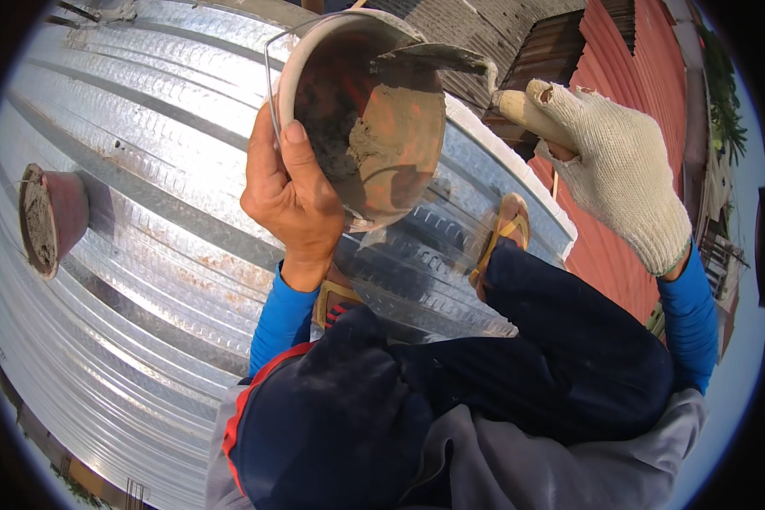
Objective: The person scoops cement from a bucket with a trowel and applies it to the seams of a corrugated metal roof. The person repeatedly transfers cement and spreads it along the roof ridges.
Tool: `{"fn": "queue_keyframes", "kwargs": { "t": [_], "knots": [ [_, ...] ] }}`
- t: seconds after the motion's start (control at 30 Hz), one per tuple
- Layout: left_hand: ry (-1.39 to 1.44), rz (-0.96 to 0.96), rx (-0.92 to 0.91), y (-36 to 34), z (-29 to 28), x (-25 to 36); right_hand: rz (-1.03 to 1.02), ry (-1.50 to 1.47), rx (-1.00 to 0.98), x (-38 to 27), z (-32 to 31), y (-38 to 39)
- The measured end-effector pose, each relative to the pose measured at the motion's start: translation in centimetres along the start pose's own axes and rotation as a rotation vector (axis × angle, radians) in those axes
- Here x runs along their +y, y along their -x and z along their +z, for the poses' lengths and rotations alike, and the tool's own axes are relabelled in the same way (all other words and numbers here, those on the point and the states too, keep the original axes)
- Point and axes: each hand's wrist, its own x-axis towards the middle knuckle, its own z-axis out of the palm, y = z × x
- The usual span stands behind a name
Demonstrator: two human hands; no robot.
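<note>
My bare left hand [296, 191] grips the rim of a bucket [408, 183], its thumb over the edge and the fingers behind. The bucket is tipped so its mouth faces me, and wet grey mortar [372, 143] clings to the inside wall. A thin wire handle [269, 72] loops over the rim beside my fingers. In a white knit glove, my right hand [616, 161] is closed round the wooden handle of a trowel [438, 56]. The trowel's blade reaches over the far right rim into the bucket's mouth.
Ribbed shiny metal decking [170, 178] lies under my sandalled feet. A second, reddish bucket [59, 212] holding grey mortar stands at the left. A pale wall edge [518, 166] borders the decking on the right; beyond it are red corrugated roofing [625, 76] and grey corrugated sheets [484, 25].
</note>
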Motion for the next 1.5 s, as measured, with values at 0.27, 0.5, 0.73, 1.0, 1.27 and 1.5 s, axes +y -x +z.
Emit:
{"fn": "queue_keyframes", "kwargs": {
  "t": [0.27, 0.5, 0.73, 1.0, 1.27, 1.5],
  "knots": [
    [-0.094, 0.052, -0.027, -0.2, -0.5, -0.4, 0.146, -0.563, -0.337, -0.3, -0.7, 1.7],
    [-0.077, 0.001, -0.011, -1.6, -0.8, -1.0, 0.089, -0.458, -0.111, 0.2, 1.8, -2.3],
    [-0.097, -0.006, -0.073, -0.7, -1.3, -0.9, 0.021, -0.482, 0.120, -3.4, 4.2, -4.6],
    [0.068, -0.063, -0.198, -2.7, -5.2, -3.8, -0.293, -0.148, 0.223, -6.1, 3.6, -3.8],
    [-0.010, -0.003, -0.197, -2.5, -5.1, -3.7, -0.403, -0.304, 0.207, -8.0, 4.8, 1.0],
    [-0.017, 0.038, -0.191, -1.9, -5.5, -3.8, -0.178, -0.337, 0.041, -4.9, 0.4, 2.7]
  ]
}}
